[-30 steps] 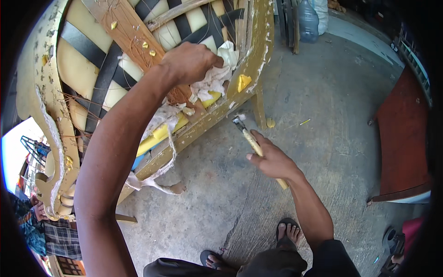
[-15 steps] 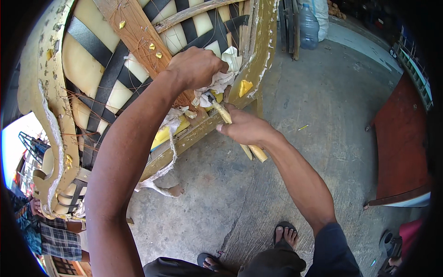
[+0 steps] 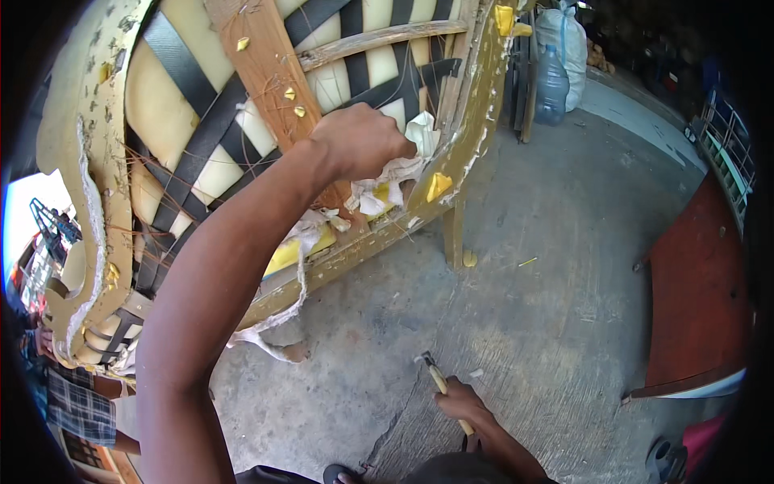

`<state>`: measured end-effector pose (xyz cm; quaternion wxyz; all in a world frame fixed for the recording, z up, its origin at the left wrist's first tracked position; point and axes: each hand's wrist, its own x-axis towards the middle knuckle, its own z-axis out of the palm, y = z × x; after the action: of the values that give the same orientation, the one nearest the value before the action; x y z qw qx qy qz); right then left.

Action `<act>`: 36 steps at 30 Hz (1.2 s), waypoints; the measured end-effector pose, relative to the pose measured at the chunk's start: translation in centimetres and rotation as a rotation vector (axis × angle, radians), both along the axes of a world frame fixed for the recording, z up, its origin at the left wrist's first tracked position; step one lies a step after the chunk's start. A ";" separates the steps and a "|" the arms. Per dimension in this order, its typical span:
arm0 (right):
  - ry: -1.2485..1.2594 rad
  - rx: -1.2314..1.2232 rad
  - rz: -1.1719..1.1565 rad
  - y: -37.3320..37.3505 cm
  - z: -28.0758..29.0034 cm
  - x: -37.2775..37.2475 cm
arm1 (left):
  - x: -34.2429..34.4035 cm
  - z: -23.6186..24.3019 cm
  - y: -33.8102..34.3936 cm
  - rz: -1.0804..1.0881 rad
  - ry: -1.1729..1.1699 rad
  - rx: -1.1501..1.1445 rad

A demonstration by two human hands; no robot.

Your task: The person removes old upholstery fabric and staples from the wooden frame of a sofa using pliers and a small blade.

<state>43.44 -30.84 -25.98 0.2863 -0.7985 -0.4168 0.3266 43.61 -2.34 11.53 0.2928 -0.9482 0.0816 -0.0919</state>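
My left hand [image 3: 363,143] is closed in a fist on torn whitish upholstery fabric [image 3: 401,171] at the corner of an upturned furniture frame [image 3: 466,153], painted gold. Beneath the fabric, bits of yellow foam show. Low over the floor, well apart from the frame, my right hand [image 3: 463,403] is closed round the pale wooden handle of a small hammer [image 3: 438,377]. Its metal head points up and away. Whether a second tool lies under that hand I cannot make out. Black webbing straps [image 3: 189,165] and a brown wooden board [image 3: 262,77] cross the frame's underside.
A torn fabric strip [image 3: 300,294] dangles from the frame's near edge. On the right stands a reddish-brown panel [image 3: 697,290]. A blue water bottle [image 3: 552,85] and a white sack [image 3: 574,60] stand at the back. Another person's plaid shorts [image 3: 81,407] show at lower left.
My right hand has drawn back from the frame's corner, down and toward me, bringing the hammer with it. My left hand keeps its hold on the fabric. The view has shifted slightly.
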 end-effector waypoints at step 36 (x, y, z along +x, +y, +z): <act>0.192 0.438 -0.297 10.8 21.0 -0.7 | -0.8 1.1 0.1 0.280 -0.015 -0.162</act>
<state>42.74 -20.01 -4.98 0.5347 -0.7355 -0.3268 0.2574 42.80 -2.27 12.66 0.2259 -0.9702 -0.0613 -0.0632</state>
